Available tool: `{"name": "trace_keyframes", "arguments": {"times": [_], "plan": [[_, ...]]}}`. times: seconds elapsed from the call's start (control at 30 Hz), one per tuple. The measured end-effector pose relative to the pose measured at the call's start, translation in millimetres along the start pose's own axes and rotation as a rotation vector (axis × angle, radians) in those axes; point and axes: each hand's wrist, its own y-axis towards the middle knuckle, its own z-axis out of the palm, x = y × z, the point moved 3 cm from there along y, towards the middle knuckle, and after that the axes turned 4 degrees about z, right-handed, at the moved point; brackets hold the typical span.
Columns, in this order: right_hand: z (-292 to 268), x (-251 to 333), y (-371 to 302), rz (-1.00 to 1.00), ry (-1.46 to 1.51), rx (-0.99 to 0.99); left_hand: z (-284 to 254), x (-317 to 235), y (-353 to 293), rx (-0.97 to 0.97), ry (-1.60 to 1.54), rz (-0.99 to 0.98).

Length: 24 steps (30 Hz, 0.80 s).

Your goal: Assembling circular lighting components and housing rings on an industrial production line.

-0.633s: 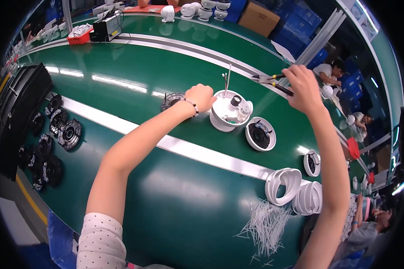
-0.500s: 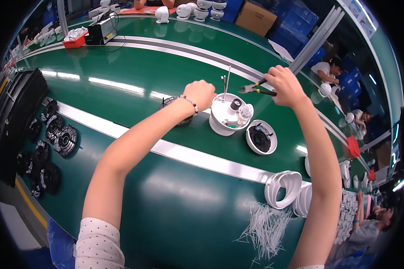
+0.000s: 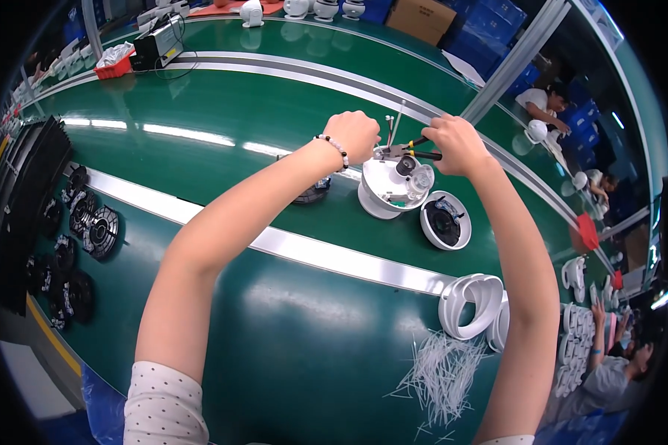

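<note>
At the centre of the long, glossy green worktop (image 3: 223, 96) stands a round, open white plastic housing (image 3: 378, 202), left of a smaller white bowl-shaped shell (image 3: 465, 236). The left hand (image 3: 354, 136) is closed by the housing's far-left rim; any item it pinches is hidden. The right hand (image 3: 456, 144) curls around yellow-and-black-handled metal pliers (image 3: 413, 153), handles spread, which have swung left to beside the left hand, so both hands now share one spot above the housing.

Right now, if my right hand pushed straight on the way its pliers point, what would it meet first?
Probably your left hand, just beyond the pliers in your right hand; depth is unclear, so the white housing might come first.
</note>
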Motion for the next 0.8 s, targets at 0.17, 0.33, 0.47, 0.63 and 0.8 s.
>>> {"name": "trace_keyframes", "arguments": {"times": [0.17,0.33,0.47,0.63,0.8], "plan": [[-21,-14,-29,0.147,-0.003,0.02,-14,-8,-13,-0.115,-0.031,-0.009],[-86,-33,-105,0.431,0.124,-0.291,-23,-65,-67,-0.345,-0.664,-0.008],[-132,36,-145,0.453,0.455,-0.447,3,-155,-135,0.062,-0.883,0.228],[-125,186,-194,0.248,0.623,-0.135,0,-157,-133,0.102,-0.467,0.404],[-76,286,-211,0.23,0.804,-0.027,5,-25,-110,-0.45,-0.28,0.005]]}}
